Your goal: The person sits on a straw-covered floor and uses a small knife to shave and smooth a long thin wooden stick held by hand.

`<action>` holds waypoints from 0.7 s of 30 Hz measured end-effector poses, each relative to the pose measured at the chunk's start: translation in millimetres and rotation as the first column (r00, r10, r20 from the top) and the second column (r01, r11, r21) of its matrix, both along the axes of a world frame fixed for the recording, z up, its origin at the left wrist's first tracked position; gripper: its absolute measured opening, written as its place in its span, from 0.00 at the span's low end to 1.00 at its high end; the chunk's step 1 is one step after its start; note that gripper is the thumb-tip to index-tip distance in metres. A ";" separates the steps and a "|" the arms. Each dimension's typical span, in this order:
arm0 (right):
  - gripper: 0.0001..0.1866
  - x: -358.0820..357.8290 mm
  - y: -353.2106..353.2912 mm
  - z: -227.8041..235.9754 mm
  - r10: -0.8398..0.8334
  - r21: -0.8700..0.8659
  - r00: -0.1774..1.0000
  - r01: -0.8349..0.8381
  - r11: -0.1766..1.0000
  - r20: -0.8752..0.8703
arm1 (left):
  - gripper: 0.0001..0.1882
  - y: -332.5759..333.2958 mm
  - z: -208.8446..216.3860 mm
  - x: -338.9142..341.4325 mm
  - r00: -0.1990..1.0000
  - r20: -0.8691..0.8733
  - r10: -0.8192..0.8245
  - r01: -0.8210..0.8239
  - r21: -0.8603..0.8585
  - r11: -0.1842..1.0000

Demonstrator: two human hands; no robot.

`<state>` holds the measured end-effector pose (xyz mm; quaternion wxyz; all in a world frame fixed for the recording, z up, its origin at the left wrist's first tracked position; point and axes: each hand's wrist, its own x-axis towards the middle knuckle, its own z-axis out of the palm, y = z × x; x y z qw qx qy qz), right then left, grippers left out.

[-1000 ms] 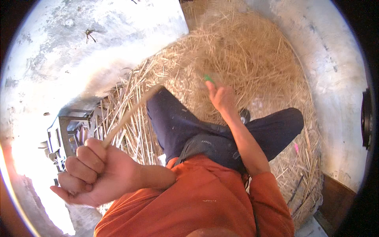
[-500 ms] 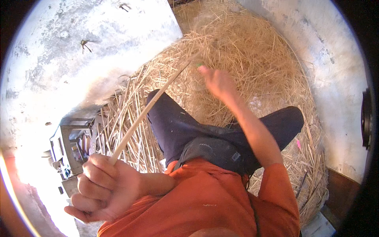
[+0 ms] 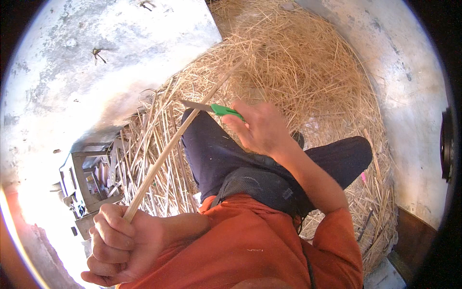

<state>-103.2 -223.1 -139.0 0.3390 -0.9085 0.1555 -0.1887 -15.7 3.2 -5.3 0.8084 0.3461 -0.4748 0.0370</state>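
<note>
My left hand is closed around the near end of a long pale strip that looks like split bamboo or cane. The strip slants up and away to the right, its far end over the straw. Closed on the green handle of a knife is my right hand, above my lap. The knife's blade points left and crosses the strip near my left knee. Whether the blade bites into the strip, I cannot tell.
Loose straw-like shavings are heaped ahead of my crossed legs. Several long strips lie in a pile left of my knee. A small wooden stand holds items at the left. Worn pale walls curve around.
My right hand has come back toward me, and the knife now shows clearly with its blade across the strip. My left hand, still gripping the strip, has dropped slightly.
</note>
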 end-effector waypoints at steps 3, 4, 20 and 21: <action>0.25 -4.2 -52.3 -100.2 -0.197 -0.056 0.945 0.188 0.980 -0.262 | 0.25 -18.5 4.0 -9.6 0.999 -0.036 0.028 -0.030 -0.038 0.999; 0.26 -14.6 -74.3 -120.2 -0.296 -0.135 0.913 0.267 0.954 -0.283 | 0.25 -21.3 3.7 -10.7 0.996 -0.038 0.079 -0.082 -0.064 0.995; 0.25 9.9 10.2 -19.0 -0.154 0.038 0.988 0.155 0.987 -0.016 | 0.28 -19.7 2.1 -8.9 0.999 -0.026 -0.023 0.021 -0.062 0.998; 0.25 13.3 3.0 -36.2 -0.192 -0.030 0.981 0.191 0.981 -0.026 | 0.28 -22.3 1.1 -9.2 0.999 -0.041 0.023 -0.026 -0.078 0.997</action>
